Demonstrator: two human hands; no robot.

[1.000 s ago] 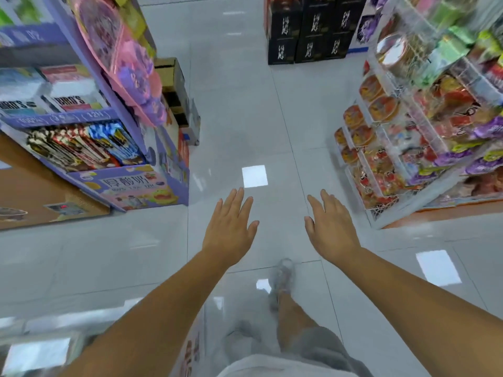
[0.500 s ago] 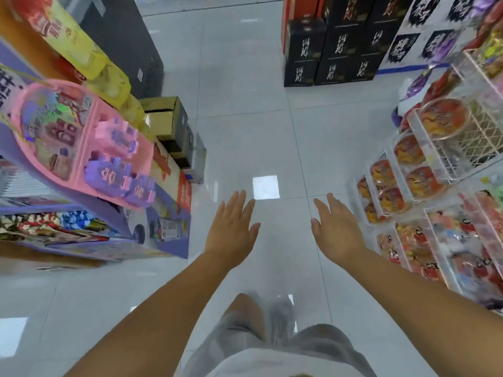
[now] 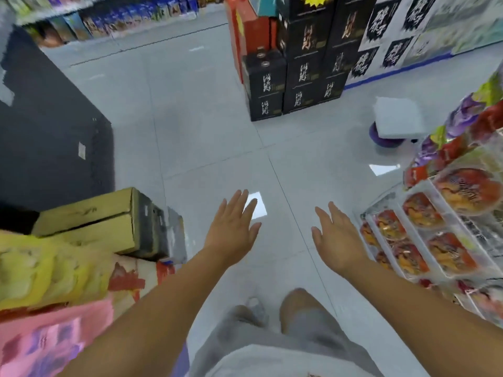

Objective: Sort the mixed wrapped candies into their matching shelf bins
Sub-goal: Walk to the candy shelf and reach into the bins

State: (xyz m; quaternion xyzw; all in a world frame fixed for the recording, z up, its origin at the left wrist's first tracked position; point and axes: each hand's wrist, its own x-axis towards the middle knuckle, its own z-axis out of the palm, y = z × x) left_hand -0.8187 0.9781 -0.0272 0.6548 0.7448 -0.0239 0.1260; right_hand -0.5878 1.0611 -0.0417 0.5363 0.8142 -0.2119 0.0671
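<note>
- The left hand point(image 3: 234, 227) and the right hand point(image 3: 336, 238) were held side by side, apart from each other, above the floor point(image 3: 204, 148) of the aisle.
- Cardboard boxes point(image 3: 89, 221) stood left of the left hand, nearer the camera than a tall cabinet point(image 3: 49, 131).
- A rack point(image 3: 441, 205) holding packaged bowls point(image 3: 449, 254) stood just right of the right hand.
- Stacked cartons point(image 3: 296, 72) stood on the floor ahead, well beyond both hands.
- A far shelf point(image 3: 109, 14) ran behind the cabinet.
</note>
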